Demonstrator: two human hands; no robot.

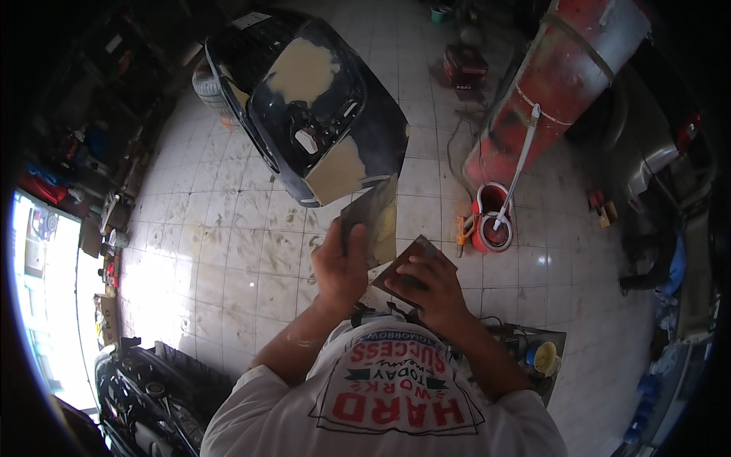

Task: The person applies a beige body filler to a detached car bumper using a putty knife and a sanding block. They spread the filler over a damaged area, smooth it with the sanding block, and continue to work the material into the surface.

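My left hand (341, 268) is closed on the edge of a flat mixing board (386, 221), with the thumb across its face. Pale yellow putty is smeared along the board's right part. In my right hand (432, 283) is a thin, dark, flat putty spreader (403, 264), with the fingers laid over it. The spreader is close to the board's near corner; whether they touch I cannot tell. Beyond my hands stands a dark car door (373, 145). It has a tan filler patch (304, 70) high up and another lower patch (337, 169) nearest the board.
Right of the door are a red bucket (481, 242) with a white-handled mop (525, 148) and a long red panel (525, 99). A tire (207, 90) sits behind the door. Motorcycle parts (152, 400) fill the lower left. A yellow tub (543, 356) stands at my right.
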